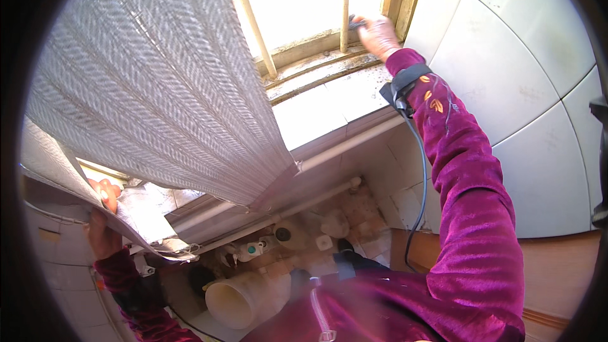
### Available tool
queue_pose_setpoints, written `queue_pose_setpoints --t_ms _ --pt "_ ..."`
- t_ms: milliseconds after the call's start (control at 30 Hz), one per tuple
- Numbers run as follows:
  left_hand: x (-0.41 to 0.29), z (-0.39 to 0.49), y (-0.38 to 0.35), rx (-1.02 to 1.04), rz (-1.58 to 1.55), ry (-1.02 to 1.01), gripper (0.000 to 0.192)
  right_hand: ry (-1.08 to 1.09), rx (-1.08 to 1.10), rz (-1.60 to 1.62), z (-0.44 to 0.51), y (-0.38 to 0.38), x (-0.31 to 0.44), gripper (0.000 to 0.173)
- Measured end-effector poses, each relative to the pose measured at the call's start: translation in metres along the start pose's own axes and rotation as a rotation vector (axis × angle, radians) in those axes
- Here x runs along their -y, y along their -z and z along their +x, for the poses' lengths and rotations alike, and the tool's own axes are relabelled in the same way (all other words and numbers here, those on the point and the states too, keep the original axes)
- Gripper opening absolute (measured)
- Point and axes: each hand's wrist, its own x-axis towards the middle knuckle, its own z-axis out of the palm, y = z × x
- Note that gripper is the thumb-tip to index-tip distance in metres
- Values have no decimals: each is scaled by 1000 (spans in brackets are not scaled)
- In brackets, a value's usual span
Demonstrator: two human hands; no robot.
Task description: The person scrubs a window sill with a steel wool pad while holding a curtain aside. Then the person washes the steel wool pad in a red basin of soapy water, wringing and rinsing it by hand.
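At the lower left my left hand [105, 216] grips the edge of a grey patterned curtain [161, 85], fingers on one face and thumb on the other. The cloth hangs across the left half of the view. My right hand [378, 35] is at the right end of the window, its fingers closed round a dark, blurred thing [355, 23] that I cannot make out. It is beside an upright window bar [345, 7], above the dirty window frame [313, 52]. Dark specks mark the white tiled sill [351, 92] below.
White wall tiles [517, 80] rise on the right. A pale pipe [351, 145] runs below the sill. On the tiled floor stand an open pale bucket [231, 303] and several containers. A cable [424, 171] hangs from the strap on my right forearm.
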Motion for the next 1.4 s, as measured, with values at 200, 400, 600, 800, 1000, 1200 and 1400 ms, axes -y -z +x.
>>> queue_pose_setpoints --t_ms 200,400,600,800,1000,1200,1400 --pt "-3 -2 -1 -24 -5 10 26 -180 -174 -256 5 -14 -1 22" --pt "4 -10 2 -149 232 -71 30 -123 28 50 4 -25 -9 15" --pt "7 -15 25 -143 267 -69 32 -206 -302 -32 6 -16 -4 16" --pt "7 -8 36 105 95 -15 38 -441 190 368 -9 19 2 22" --pt "-1 -5 10 54 165 -45 32 -72 -70 276 -24 12 53 22" --pt "-11 -10 3 -205 303 1 15 346 -29 -334 -21 -39 76 10" --pt "-16 -12 3 -44 58 36 19 196 229 -118 -11 -91 98 24"
